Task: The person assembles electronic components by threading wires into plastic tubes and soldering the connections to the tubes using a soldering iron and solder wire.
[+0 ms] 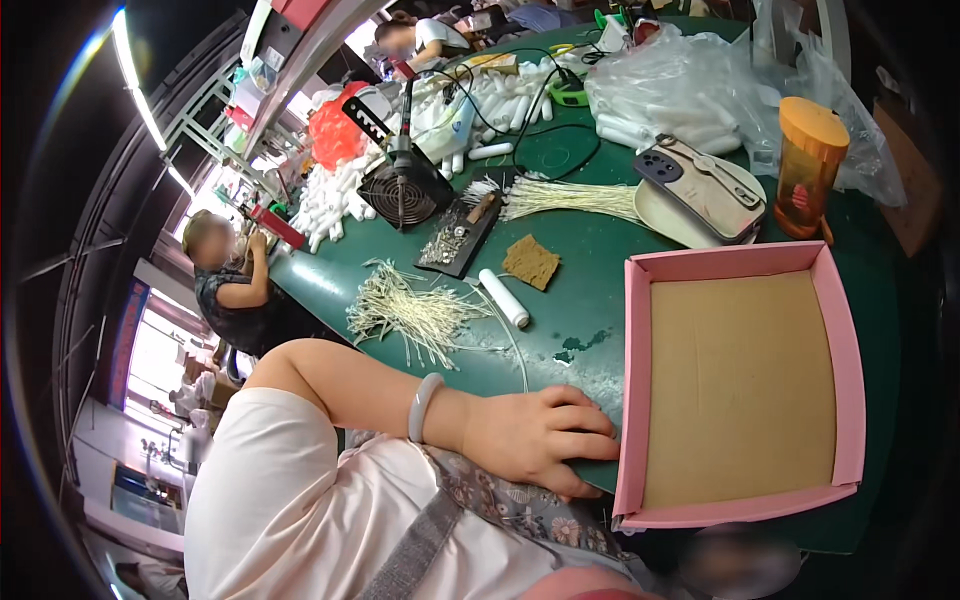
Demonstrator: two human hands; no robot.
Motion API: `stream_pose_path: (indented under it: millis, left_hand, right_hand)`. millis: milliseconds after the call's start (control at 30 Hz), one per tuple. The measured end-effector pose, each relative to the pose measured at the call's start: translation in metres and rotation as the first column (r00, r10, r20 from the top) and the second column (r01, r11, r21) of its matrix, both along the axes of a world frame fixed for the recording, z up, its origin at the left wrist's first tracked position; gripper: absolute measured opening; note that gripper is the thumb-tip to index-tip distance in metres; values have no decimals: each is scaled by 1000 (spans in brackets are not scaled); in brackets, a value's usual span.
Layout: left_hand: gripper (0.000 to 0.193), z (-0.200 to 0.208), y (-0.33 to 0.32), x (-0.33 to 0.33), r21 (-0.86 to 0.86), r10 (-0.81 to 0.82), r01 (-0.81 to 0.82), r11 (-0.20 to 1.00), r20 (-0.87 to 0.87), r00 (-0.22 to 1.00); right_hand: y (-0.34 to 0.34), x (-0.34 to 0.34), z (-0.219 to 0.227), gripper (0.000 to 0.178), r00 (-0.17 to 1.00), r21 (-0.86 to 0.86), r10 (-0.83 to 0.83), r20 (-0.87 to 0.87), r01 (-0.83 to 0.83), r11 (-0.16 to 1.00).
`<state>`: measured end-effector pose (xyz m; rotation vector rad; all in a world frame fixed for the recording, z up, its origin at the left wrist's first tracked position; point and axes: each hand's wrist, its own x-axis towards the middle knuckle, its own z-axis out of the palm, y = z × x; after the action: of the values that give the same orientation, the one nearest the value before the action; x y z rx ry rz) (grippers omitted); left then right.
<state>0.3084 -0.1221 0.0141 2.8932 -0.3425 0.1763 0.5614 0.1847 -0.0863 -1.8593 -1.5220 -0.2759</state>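
Observation:
My left hand [540,437] lies palm down at the table's near edge, fingers stretched and slightly apart, holding nothing I can see. Its fingertips are close beside the left wall of a shallow pink box [636,390] with a brown cardboard bottom. A thin pale cord [516,350] runs from near the hand up toward a white cylinder [503,298] lying on the table. Left of the cylinder is a loose pile of cream wires [415,310]. A ragged brown sponge piece [531,262] sits just behind it. My right hand is not visible.
Behind are a black tray [455,245] of small metal parts, a wire bundle [570,200], a black fan [405,190] and heaped white cylinders [335,200]. At the right stand a phone [700,190] on a plate and an orange bottle [808,165]. Another person [225,265] sits left.

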Motion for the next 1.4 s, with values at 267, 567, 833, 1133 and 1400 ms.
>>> stream_pose_path:
  millis: [267, 567, 833, 1133, 1400]
  left_hand:
    - [28, -1, 4, 0, -13, -10, 10, 1000, 20, 1000]
    - [24, -5, -2, -3, -38, -17, 19, 999, 35, 999]
    - [21, -5, 0, -1, -41, -14, 16, 999, 39, 999]
    - [23, -5, 2, -1, -70, 3, -1, 998, 30, 1000]
    - [18, -7, -3, -2, -33, 3, -1, 999, 56, 998]
  right_hand:
    - [-15, 11, -42, 53, 995, -6, -100, 14, 100, 995]
    - [-9, 18, -55, 49, 983, 110, -184, -24, 185, 976]
    - [-58, 27, -118, 46, 951, 90, -298, -89, 305, 948]
    - [-163, 36, -199, 42, 896, 16, -431, -109, 436, 900]
    - [-233, 40, -241, 39, 838, 23, -526, -144, 535, 845]
